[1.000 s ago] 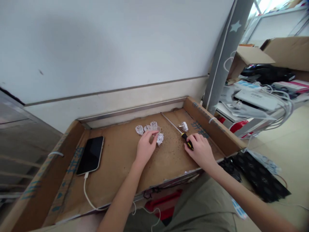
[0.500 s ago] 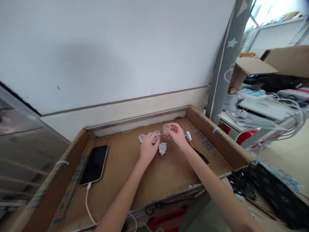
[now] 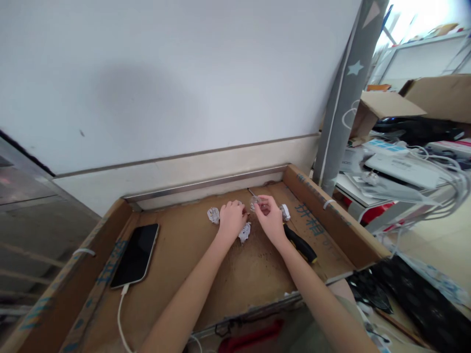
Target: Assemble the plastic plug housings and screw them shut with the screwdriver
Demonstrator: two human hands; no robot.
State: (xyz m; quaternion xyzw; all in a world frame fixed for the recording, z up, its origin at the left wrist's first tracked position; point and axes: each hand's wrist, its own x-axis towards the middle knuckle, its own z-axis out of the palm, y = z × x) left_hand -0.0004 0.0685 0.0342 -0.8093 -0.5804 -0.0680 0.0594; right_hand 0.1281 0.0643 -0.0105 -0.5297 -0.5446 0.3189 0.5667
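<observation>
My right hand (image 3: pixel 270 218) pinches a clear rounded plastic cover (image 3: pixel 254 202) above the cardboard. Close beside it, my left hand (image 3: pixel 233 218) reaches down with curled fingertips pressed together among small pieces; whatever they grip is hidden. Just below the left fingers lies a pale plug part (image 3: pixel 244 232). Another plug part with metal pins (image 3: pixel 213 214) sits left of that hand. To the right of my right hand rests a white and clear plug piece (image 3: pixel 285 212). A screwdriver with a black and yellow handle (image 3: pixel 300 244) lies partly under my right hand and wrist.
The cardboard tray (image 3: pixel 176 264) has raised side walls. A phone (image 3: pixel 135 256) with a white cable lies at its left. Behind stands a white wall (image 3: pixel 184 88); a grey post (image 3: pixel 340 103) rises at the right, beside a cluttered table with papers and cables (image 3: pixel 405 169).
My right hand has lowered slightly with the clear cover. My left hand has turned and moved a little right, hiding the middle plug part. More of the screwdriver handle shows.
</observation>
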